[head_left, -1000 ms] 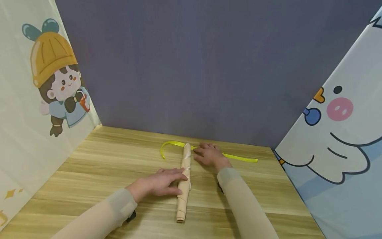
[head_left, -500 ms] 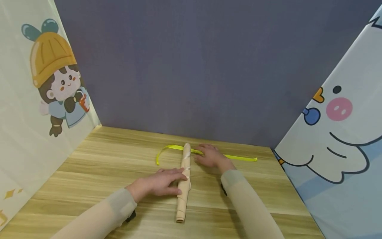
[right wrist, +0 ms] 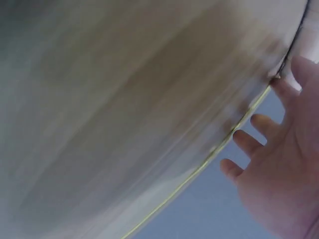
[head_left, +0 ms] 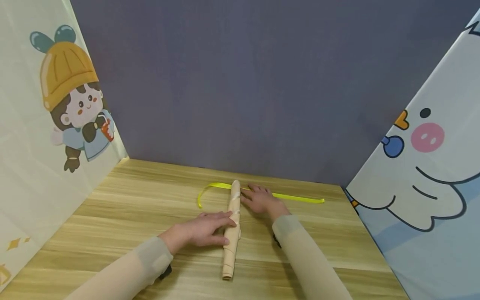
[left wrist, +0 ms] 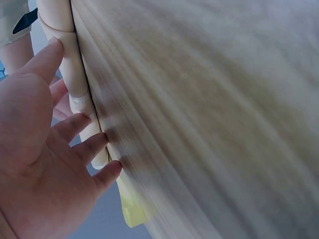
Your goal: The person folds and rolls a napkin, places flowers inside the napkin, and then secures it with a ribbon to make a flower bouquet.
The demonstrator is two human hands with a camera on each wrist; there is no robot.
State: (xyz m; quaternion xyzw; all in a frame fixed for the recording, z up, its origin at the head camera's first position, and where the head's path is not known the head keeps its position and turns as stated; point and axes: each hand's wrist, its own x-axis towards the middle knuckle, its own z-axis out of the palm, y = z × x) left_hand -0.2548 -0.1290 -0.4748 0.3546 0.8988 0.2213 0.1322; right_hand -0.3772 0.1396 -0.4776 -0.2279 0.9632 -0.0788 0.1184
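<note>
Beige roll (head_left: 231, 250) is laid across the yellow ribbon (head_left: 298, 197), pressed, not gripped, by the extended left hand (head_left: 205, 230); the right hand (head_left: 261, 201) is spread over the ribbon, nothing visibly held. If pressure is eased, rolling along the ribbon may be caused.

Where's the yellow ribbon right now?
In the head view, the ribbon lies across the far part of the table, partly hidden by the roll and the right hand. Its curved end lies left of the roll.
</note>
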